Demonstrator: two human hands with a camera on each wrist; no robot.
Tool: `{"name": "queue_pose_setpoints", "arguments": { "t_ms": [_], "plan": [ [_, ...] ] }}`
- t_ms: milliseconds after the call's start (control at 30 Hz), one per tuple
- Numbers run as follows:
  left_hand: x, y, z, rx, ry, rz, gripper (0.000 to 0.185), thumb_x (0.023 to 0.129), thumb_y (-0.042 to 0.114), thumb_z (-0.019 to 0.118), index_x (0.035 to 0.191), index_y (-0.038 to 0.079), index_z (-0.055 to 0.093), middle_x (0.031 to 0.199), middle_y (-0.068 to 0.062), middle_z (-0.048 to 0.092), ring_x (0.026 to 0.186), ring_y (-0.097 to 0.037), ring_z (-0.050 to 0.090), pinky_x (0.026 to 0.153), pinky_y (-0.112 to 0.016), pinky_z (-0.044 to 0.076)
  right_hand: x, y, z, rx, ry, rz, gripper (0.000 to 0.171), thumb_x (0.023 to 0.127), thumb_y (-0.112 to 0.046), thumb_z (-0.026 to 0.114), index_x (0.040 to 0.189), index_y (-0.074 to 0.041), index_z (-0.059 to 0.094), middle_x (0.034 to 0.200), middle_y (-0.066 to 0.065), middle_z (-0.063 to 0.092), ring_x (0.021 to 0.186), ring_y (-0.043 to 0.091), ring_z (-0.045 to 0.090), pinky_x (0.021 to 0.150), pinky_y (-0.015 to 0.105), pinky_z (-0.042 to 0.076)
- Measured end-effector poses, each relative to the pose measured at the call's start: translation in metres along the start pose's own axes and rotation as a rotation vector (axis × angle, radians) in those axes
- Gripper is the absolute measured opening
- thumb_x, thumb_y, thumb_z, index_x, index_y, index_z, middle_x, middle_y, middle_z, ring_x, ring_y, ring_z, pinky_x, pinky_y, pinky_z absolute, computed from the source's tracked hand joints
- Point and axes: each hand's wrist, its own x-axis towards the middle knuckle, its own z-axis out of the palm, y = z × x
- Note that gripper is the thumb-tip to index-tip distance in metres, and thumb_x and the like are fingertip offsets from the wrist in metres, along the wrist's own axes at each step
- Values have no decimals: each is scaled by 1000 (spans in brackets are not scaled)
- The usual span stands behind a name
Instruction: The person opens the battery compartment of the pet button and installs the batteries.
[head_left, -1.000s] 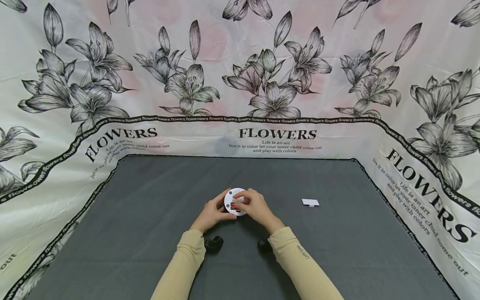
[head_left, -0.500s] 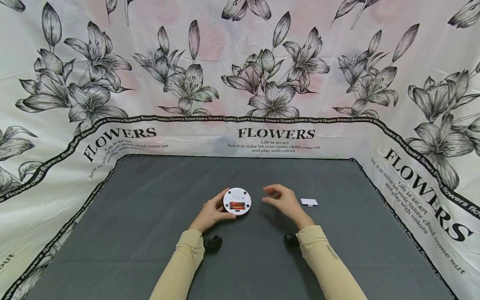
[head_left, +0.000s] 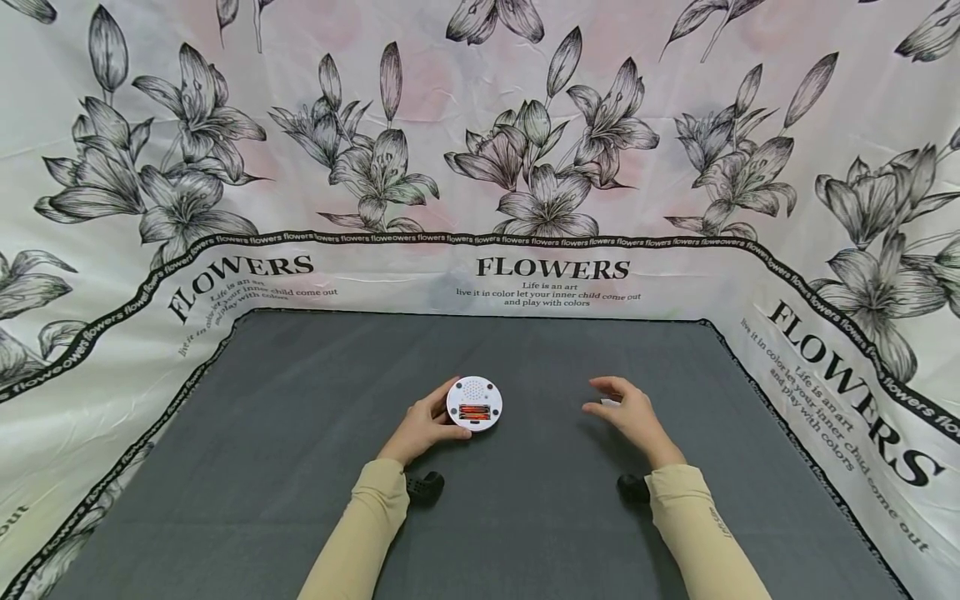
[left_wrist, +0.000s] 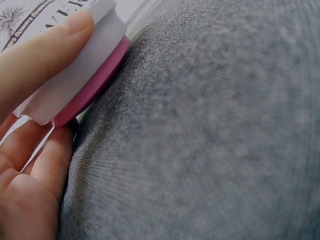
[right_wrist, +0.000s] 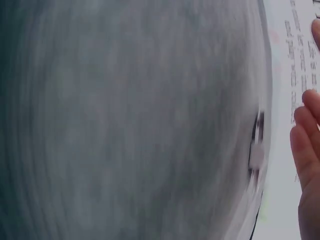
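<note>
A round white device (head_left: 474, 388) with a speaker-like dot grille faces up, its battery compartment uncovered and red-and-black batteries (head_left: 475, 412) lying inside. My left hand (head_left: 422, 427) grips it by its left edge, thumb near the front and fingers at the back. In the left wrist view the device (left_wrist: 87, 65) shows a white rim over a pink lower side, tilted close to the cloth. My right hand (head_left: 633, 419) is over the small white battery cover (head_left: 610, 402), fingers and thumb spread apart. The hand hides most of the cover.
A dark grey cloth (head_left: 337, 350) covers the table. Behind and at the sides hangs a white flower-printed fabric (head_left: 547, 292). Black wrist-worn pieces (head_left: 425, 489) sit under both cuffs.
My right hand has left the batteries in the device and moved right to the battery cover. My left hand keeps its hold on the device, nearly still.
</note>
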Motion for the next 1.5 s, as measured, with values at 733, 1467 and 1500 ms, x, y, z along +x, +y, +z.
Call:
{"name": "queue_pose_setpoints", "arguments": {
  "t_ms": [733, 1467, 1500],
  "plan": [
    [1, -4, 1, 37, 28, 3, 96, 68, 8, 82, 147, 12, 28, 144, -9, 36, 128, -19, 37, 94, -26, 42, 1, 36, -25, -183, -22, 54, 48, 77, -9, 76, 117, 10, 57, 115, 29, 53, 99, 37, 54, 81, 47, 44],
    [-7, 25, 3, 4, -16, -20, 93, 72, -2, 78, 147, 9, 25, 145, -14, 32, 129, -23, 36, 98, -34, 39, 7, 22, -26, -312, -74, 66, 30, 74, -6, 76, 96, 9, 64, 89, 17, 54, 79, 28, 49, 67, 38, 40],
    [-8, 28, 3, 8, -17, -21, 92, 72, -2, 78, 147, 9, 25, 145, -14, 32, 129, -23, 35, 99, -34, 39, 7, 22, -26, -308, -74, 71, 30, 74, -6, 76, 96, 9, 64, 89, 17, 54, 79, 28, 48, 67, 38, 40]
  ]
}}
